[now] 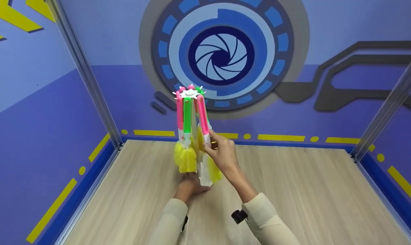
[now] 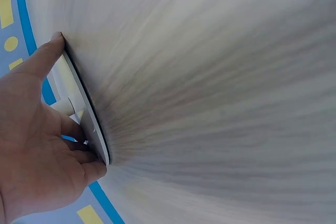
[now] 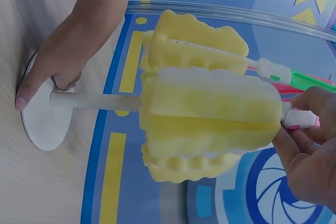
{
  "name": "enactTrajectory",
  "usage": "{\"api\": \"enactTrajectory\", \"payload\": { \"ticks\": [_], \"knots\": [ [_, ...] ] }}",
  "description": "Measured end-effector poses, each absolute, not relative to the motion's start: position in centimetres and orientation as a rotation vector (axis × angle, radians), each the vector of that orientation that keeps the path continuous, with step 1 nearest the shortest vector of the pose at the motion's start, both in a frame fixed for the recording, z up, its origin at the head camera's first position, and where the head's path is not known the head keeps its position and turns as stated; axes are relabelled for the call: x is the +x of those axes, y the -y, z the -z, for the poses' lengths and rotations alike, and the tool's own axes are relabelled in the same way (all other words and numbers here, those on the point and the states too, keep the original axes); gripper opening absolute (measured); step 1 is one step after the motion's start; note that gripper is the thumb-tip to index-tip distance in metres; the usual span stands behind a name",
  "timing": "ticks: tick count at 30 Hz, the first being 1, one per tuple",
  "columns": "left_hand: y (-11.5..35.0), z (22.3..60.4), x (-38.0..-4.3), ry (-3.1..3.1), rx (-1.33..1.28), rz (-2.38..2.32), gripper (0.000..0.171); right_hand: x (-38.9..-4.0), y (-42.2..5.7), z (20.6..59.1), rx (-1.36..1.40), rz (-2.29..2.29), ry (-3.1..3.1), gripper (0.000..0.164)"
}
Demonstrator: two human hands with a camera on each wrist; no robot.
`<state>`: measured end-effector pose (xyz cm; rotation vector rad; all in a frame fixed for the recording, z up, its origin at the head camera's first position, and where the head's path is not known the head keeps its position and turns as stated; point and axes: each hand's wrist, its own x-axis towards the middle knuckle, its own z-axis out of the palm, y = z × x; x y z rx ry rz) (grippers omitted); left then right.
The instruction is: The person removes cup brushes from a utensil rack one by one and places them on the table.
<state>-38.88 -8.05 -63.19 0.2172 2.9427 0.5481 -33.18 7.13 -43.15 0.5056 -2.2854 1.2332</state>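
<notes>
A white stand (image 1: 190,93) has a star-shaped top, hung with several sponge brushes with pink or green handles and yellow-and-white sponge heads. My right hand (image 1: 224,153) pinches the white neck of a pink-handled sponge brush (image 1: 203,115), whose handle top is at the hook ring. In the right wrist view its sponge head (image 3: 210,111) points toward the base. My left hand (image 2: 42,145) grips the stand's round base (image 3: 47,127), thumb at one edge and fingers at the other. Above that hand, a green-handled brush (image 1: 187,115) hangs beside another pink one (image 1: 180,114).
Under the stand is a light wood-grain table (image 1: 293,190). Blue and purple printed panels (image 1: 130,92) rise behind it and at both sides, with metal posts (image 1: 89,73) at the corners. A small black device (image 1: 239,216) sits at the right sleeve.
</notes>
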Motion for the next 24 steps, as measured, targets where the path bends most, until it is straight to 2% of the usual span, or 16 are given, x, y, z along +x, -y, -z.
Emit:
{"api": "enactTrajectory", "payload": {
  "ticks": [9, 19, 24],
  "knots": [
    [7.7, 59.6, -36.8, -2.871, 0.206, -0.543, 0.108, -32.0, -8.5, 43.9, 0.487, -1.247, 2.263, 0.046],
    [8.1, 62.5, -38.5, -2.893, 0.226, -0.610, 0.118, -31.3, -10.3, 45.5, 0.450, -1.257, 2.260, 0.042],
    [8.0, 62.2, -38.5, -2.874, 0.209, -0.613, 0.117, -31.0, -11.4, 46.6, 0.423, -1.249, 2.278, 0.043]
  ]
}}
